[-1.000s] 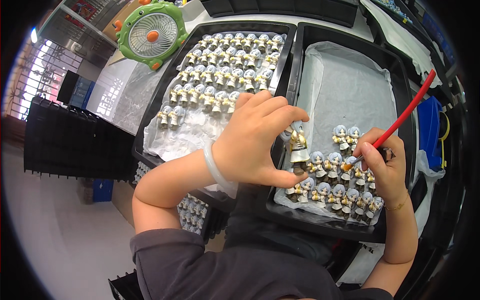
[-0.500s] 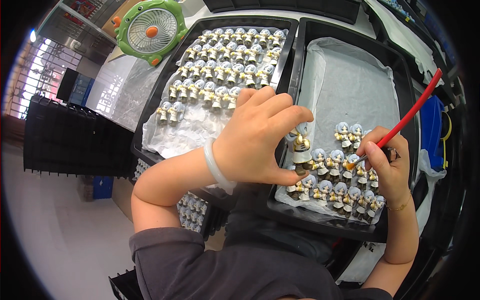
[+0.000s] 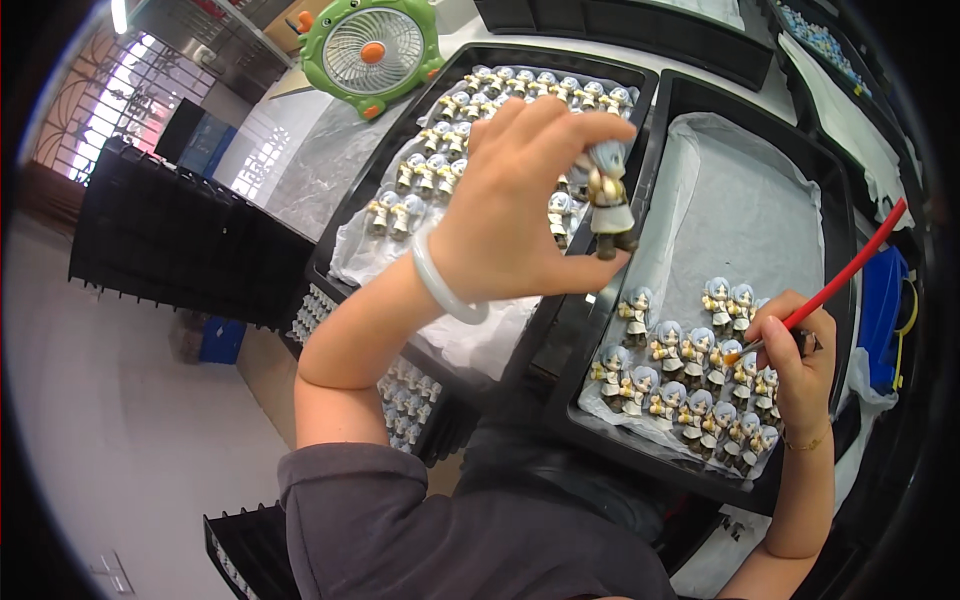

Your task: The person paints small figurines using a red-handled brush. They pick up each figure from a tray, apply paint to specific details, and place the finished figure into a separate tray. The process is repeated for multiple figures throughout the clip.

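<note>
Painting step: left hand (image 3: 505,215) pinches figurine (image 3: 607,200) aloft; right hand (image 3: 795,355) grips red paintbrush (image 3: 835,285). Next move needs steady brush-to-figure contact.

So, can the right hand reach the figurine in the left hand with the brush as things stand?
Probably yes. The right hand holds the red brush low over the right tray; the figurine is raised in the left hand, with open space between them.

Before you, the table (image 3: 300,170) carries two black trays side by side. Your left tray (image 3: 345,215) holds rows of small figurines (image 3: 440,165) on a clear sheet; your right tray (image 3: 850,260) holds a white liner with a cluster of figurines (image 3: 690,385) at its near end. A green fan (image 3: 368,50) stands beyond the left tray.
</note>
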